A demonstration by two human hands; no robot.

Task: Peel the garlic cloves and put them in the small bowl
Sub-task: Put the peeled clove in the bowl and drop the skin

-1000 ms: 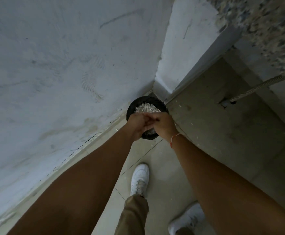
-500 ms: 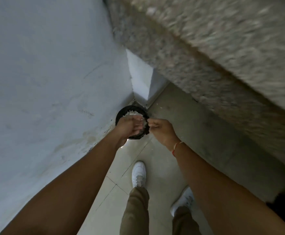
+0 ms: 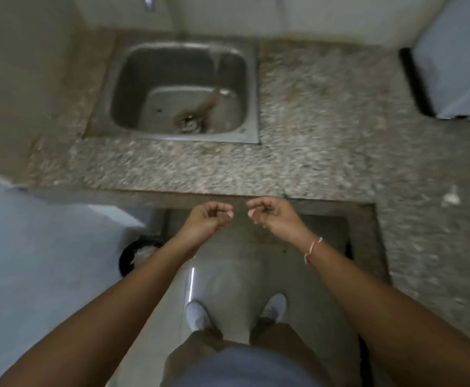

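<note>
Lifting away from the black bin (image 3: 129,256) on the floor, where a second ago both hands were rubbing together over a heap of pale skins, the view and the hands have come up to the counter edge. That suggests the peel scraps are discarded and the person is turning back to the worktop.

At far left the bin sits low against the white wall, partly hidden by the left forearm. The left hand (image 3: 206,220) hovers just below the granite counter (image 3: 298,163), its fingers curled with thumb against fingertips; whether anything small is pinched there I cannot tell. The right hand (image 3: 270,216), just beside it but apart, is curled the same way, a red and white thread on its wrist.

Beyond them the steel sink (image 3: 252,88) is set into the counter. A small pale scrap (image 3: 449,195), perhaps garlic or skin, lies far right. No garlic cloves or small bowl are visible. The counter's front edge stands between the hands and the worktop.
</note>
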